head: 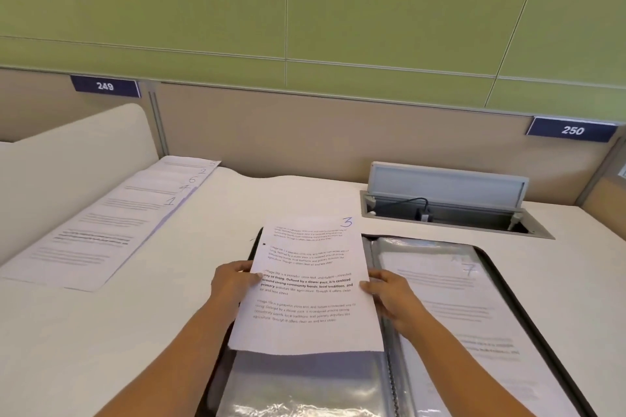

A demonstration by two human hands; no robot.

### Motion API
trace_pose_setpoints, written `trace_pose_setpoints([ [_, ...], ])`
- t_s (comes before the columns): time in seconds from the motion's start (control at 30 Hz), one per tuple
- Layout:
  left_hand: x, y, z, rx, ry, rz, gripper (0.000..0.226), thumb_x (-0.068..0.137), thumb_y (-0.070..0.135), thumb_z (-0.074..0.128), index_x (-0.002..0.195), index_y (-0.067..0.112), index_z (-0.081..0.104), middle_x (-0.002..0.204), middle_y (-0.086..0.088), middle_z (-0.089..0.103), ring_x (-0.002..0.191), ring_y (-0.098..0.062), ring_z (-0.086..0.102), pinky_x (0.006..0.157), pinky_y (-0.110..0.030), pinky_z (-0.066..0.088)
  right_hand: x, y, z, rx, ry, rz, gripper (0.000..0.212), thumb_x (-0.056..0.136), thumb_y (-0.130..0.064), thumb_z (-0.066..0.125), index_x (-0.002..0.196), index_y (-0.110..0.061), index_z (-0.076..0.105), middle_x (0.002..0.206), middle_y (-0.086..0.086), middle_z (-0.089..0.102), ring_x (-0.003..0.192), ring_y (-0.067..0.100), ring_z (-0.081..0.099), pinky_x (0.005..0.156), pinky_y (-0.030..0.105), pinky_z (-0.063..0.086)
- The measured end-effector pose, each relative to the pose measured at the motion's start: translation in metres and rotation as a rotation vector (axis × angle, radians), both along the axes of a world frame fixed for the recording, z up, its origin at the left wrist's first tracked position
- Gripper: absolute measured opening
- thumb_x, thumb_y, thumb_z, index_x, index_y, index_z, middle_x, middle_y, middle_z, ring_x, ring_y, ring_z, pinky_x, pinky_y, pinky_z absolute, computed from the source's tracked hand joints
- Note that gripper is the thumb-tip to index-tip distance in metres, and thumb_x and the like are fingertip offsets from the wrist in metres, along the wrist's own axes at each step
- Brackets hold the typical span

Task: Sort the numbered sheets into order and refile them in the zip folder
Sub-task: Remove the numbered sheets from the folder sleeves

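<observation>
Head view: left hand (233, 284), right hand (389, 291) pinch sheet 3 (308, 281) over zip folder (508, 284)

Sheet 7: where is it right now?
Head view, right side: sheet 7 lies in the right half of the open zip folder, just right of the right hand holding sheet 3.

Centre: sheet 3 (306, 284) hangs over left half of zip folder (298, 382) | sheet 7 (457, 298) lies in its right half | fanned sheets (101, 230) far left on desk (305, 200) | cable hatch (447, 210) behind folder
</observation>
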State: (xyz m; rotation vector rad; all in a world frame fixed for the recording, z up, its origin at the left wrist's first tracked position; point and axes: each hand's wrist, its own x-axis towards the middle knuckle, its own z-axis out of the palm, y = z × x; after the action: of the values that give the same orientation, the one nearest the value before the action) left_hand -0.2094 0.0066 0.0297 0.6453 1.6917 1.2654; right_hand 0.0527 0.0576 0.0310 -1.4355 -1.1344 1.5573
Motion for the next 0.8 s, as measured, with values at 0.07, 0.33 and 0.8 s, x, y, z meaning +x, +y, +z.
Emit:
trace_pose_setpoints([
  [0.07,-0.027,-0.001,-0.001,-0.008,0.015,0.005,0.026,0.078,-0.006,0.068,0.101,0.007,0.065,0.092,-0.017,0.069,0.081,-0.032,0.067,0.073,-0.036,0.053,-0.024,-0.001,0.004,-0.005,0.011,0.02,0.019,0.09,0.002,0.054,0.105,-0.007,0.061,0.091,0.01,0.069,0.074,0.02,0.065,0.063,0.028,0.055],
  [0.33,-0.154,-0.02,0.004,0.003,0.066,0.036,0.028,0.081,-0.006,0.064,0.105,0.009,0.064,0.084,-0.01,0.069,0.074,-0.025,0.063,0.056,-0.024,0.042,-0.151,-0.011,0.007,-0.022,-0.004,0.108,0.011,0.089,0.002,0.056,0.094,-0.006,0.061,0.082,0.006,0.068,0.065,0.015,0.063,0.05,0.018,0.049],
  [0.8,-0.354,-0.039,0.01,-0.1,0.788,0.113,0.046,0.086,0.003,0.062,0.13,0.014,0.054,0.121,-0.011,0.062,0.108,-0.032,0.057,0.083,-0.037,0.042,-0.384,-0.019,-0.023,-0.042,0.068,0.119,0.013,0.08,0.006,0.066,0.089,-0.002,0.062,0.09,0.013,0.068,0.071,0.016,0.066,0.057,0.018,0.052],
])
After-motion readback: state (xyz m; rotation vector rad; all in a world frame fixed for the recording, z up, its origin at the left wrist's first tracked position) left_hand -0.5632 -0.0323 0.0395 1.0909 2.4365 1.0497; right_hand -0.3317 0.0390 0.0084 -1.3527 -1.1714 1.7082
